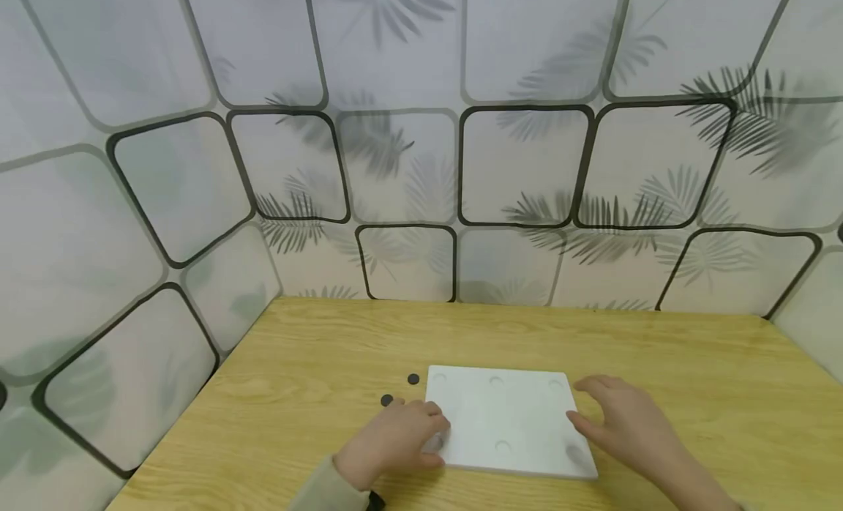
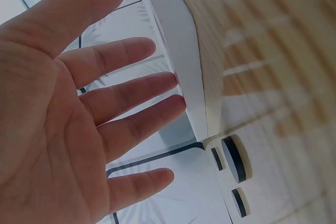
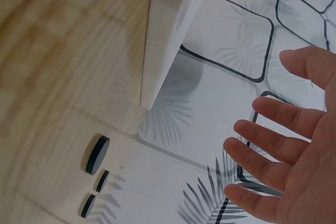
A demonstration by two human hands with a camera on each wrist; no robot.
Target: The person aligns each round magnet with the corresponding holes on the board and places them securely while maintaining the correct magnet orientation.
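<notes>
Lying flat on the wooden table [image 1: 316, 350], the white board [image 1: 503, 416] sits between two hands, its top marked with shallow round hollows. At the board's left edge, the left hand [image 1: 397, 436] has its fingers extended and spread, gripping nothing; its middle fingertips seem to meet the edge, though whether they press cannot be told. Just beyond the board's right edge, the right hand [image 1: 622, 422] has its fingers straight and apart, thumb near the rim, holding nothing.

Left of the board lie black discs [image 1: 413, 379]; the head view shows two, the left wrist view three, so the left hand probably hides one. That makes for the likeliest trouble: a sideways sweep of that hand, or a leftward slide of the board, could knock them out of place. With no firm hold on either side, a push from one hand alone could skid or turn the board on the table. Lifting from the left before the right hand makes contact could tilt it and let it slip.
</notes>
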